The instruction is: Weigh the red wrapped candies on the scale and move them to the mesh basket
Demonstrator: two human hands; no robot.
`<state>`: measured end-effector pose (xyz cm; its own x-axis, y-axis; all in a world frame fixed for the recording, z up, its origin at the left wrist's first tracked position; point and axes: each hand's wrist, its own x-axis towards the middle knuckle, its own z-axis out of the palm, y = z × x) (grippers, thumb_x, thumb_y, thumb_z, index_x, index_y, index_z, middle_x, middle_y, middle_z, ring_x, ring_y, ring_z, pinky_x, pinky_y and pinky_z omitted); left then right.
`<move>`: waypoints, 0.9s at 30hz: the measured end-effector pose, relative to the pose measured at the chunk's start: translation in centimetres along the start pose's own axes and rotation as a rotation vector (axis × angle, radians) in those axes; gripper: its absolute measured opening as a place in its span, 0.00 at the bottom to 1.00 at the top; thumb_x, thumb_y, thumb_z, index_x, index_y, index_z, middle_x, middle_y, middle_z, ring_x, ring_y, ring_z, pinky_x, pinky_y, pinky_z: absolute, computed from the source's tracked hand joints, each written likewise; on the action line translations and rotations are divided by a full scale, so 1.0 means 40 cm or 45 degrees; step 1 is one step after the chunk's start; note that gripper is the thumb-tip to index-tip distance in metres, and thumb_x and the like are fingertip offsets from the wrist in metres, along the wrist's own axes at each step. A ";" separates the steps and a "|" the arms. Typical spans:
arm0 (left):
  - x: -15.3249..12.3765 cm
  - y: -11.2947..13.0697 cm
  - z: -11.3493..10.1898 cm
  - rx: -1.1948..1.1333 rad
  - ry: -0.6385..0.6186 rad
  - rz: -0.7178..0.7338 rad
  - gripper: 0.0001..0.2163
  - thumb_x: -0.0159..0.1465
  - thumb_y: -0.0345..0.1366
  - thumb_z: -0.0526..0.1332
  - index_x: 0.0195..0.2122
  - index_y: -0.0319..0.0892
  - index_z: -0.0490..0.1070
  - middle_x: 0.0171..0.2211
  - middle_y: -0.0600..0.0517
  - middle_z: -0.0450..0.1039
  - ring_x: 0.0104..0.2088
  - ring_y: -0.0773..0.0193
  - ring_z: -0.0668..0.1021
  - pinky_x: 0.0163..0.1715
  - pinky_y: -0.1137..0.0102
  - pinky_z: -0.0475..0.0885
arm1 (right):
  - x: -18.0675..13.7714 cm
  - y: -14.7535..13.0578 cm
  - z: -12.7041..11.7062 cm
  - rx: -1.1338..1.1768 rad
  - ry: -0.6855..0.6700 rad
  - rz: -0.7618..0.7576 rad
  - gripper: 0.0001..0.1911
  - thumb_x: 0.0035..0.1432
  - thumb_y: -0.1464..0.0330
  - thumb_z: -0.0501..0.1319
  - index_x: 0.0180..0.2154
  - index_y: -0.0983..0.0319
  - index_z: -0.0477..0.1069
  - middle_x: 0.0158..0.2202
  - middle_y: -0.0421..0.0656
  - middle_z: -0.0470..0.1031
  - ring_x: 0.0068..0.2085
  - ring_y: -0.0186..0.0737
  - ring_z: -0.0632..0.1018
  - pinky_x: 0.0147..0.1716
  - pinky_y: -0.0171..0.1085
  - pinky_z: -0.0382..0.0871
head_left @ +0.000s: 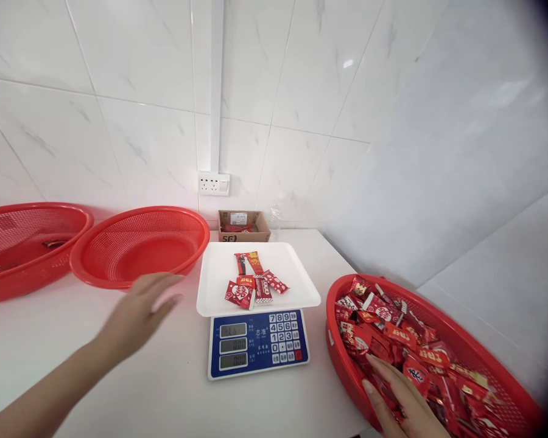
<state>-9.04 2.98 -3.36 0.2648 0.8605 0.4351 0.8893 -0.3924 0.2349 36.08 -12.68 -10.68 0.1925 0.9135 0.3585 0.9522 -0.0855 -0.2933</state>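
Note:
My left hand (139,307) hovers open, fingers stretched out, over the white table just in front of an empty red mesh basket (119,274). It holds nothing. My right hand (399,395) lies flat with fingers spread on the heap of red candy packets (393,334) in the red basket (493,365) at the right. Between the hands stands a blue digital scale (258,344) with a white tray (219,286) on top. Several red packets (253,283) lie on that tray.
A second red mesh basket (22,267) sits at the far left with a couple of small items in it. A small open cardboard box (243,226) stands against the tiled wall below a white socket (214,184). The table's right edge runs beside the full basket.

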 end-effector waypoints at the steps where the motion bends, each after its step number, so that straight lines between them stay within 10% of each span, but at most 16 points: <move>1: 0.020 0.047 0.019 -0.050 -0.085 0.122 0.18 0.68 0.48 0.52 0.53 0.50 0.71 0.53 0.47 0.75 0.54 0.50 0.76 0.50 0.60 0.75 | -0.001 -0.002 -0.003 -0.005 -0.015 0.006 0.23 0.67 0.55 0.52 0.55 0.59 0.70 0.56 0.48 0.76 0.55 0.51 0.78 0.47 0.45 0.79; 4: 0.090 0.163 0.077 -0.108 -0.410 0.572 0.19 0.69 0.41 0.56 0.59 0.46 0.66 0.61 0.43 0.68 0.63 0.49 0.68 0.57 0.57 0.71 | -0.004 -0.014 -0.011 0.000 -0.022 0.028 0.23 0.67 0.55 0.50 0.55 0.59 0.70 0.57 0.48 0.75 0.56 0.50 0.77 0.48 0.44 0.78; 13: 0.202 0.250 0.157 0.002 -0.523 0.687 0.09 0.70 0.34 0.55 0.45 0.40 0.73 0.46 0.45 0.76 0.46 0.55 0.77 0.46 0.59 0.73 | -0.001 -0.035 -0.021 0.003 -0.028 0.093 0.22 0.66 0.56 0.53 0.55 0.57 0.71 0.57 0.46 0.76 0.55 0.49 0.78 0.46 0.43 0.78; 21: 0.244 0.120 0.022 0.242 -0.394 0.198 0.10 0.69 0.29 0.52 0.46 0.40 0.71 0.45 0.45 0.76 0.38 0.56 0.80 0.30 0.66 0.73 | 0.047 -0.122 -0.045 0.161 -0.056 0.125 0.25 0.65 0.55 0.49 0.53 0.63 0.73 0.56 0.52 0.75 0.57 0.54 0.76 0.53 0.52 0.74; 27: 0.276 -0.021 -0.030 0.387 -0.293 -0.037 0.12 0.68 0.40 0.60 0.48 0.38 0.71 0.44 0.48 0.75 0.40 0.60 0.79 0.40 0.60 0.77 | 0.180 -0.254 -0.011 0.237 -0.167 -0.161 0.22 0.66 0.63 0.50 0.55 0.66 0.70 0.57 0.56 0.73 0.58 0.53 0.73 0.57 0.53 0.69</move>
<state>-7.32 12.42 2.30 0.2839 0.9338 0.2176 0.9585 -0.2822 -0.0395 27.89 -5.40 -4.72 0.0310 0.9570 0.2884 0.9042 0.0961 -0.4161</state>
